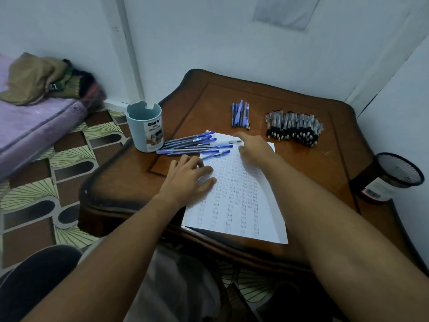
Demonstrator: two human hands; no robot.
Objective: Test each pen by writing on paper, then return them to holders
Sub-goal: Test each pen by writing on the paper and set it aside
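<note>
A white sheet of paper [241,205] covered with rows of small written words lies on the brown wooden table [290,108]. My left hand [188,177] rests flat on the sheet's left edge, fingers spread. My right hand [255,149] hovers over the sheet's top, index finger pointing toward a clear pen [228,142]; it holds nothing. Several blue-capped pens [192,145] lie fanned by the sheet's top left corner. A light blue pen holder [145,126] stands at the table's left edge. A black mesh holder [390,180] stands at the right edge.
A small bunch of blue pens [241,113] lies at the table's back middle. A large pile of black-grip pens [293,127] lies to its right. Walls close in behind and on the right. A purple mattress [34,126] with clothes lies on the patterned floor to the left.
</note>
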